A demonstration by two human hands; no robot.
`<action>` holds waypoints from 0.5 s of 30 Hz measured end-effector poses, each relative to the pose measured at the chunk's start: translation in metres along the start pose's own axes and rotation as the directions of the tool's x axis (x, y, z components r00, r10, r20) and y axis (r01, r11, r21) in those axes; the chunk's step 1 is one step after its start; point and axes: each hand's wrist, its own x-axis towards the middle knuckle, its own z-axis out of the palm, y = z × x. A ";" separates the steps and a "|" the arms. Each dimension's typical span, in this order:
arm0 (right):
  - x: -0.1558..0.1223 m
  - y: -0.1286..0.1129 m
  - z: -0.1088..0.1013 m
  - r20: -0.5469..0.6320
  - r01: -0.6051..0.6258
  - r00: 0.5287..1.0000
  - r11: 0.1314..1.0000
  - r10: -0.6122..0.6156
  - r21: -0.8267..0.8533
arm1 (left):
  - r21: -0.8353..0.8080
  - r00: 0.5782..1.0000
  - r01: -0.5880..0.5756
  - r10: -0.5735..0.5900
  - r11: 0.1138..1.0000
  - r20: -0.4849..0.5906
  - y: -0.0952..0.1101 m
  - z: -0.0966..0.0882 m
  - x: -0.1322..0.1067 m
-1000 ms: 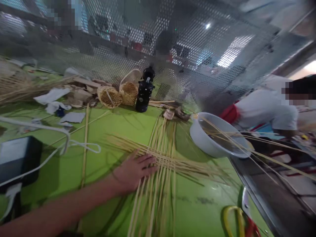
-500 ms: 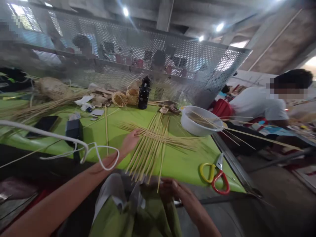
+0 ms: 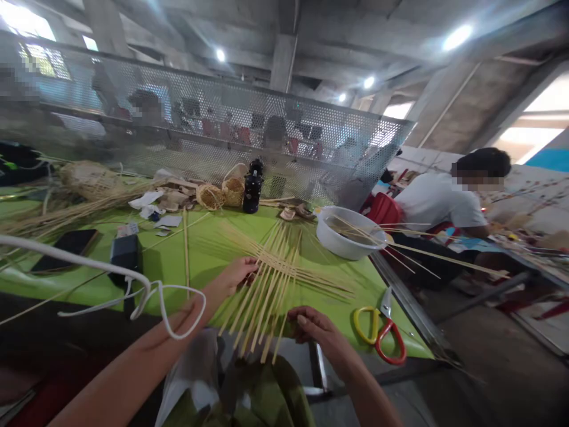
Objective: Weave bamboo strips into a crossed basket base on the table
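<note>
A flat weave of pale bamboo-like strips (image 3: 278, 261) lies on the green tabletop, long loose ends fanning out on all sides. At its left edge my left hand (image 3: 241, 274) is closed, thumb and fingers pinching strips there. My right hand (image 3: 315, 327) hovers at the table's front edge with curled fingers. Its fingertips are close beside the rightmost strip end, and whether anything is between them is hidden. To its right lie scissors (image 3: 386, 323) with one yellow and one red handle, blades pointing away from me.
A white basin (image 3: 349, 237) with strips sticking out stands back right. Behind the weave are a black bottle (image 3: 251, 191) and small woven baskets (image 3: 210, 197). A phone (image 3: 66, 250), a black box (image 3: 125, 256) and a white cord (image 3: 171, 289) are left. A person (image 3: 438, 198) sits at right.
My right hand has risen from my lap to the table edge. My left hand stays at the weave's left edge. The weave's left strips now slope up more, and the camera view has shifted.
</note>
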 end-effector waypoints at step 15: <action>0.075 -0.027 0.042 -0.123 0.149 0.988 0.748 -0.091 0.646 | -0.362 1.000 -0.013 0.011 0.932 -0.007 -0.014 -0.026 -0.044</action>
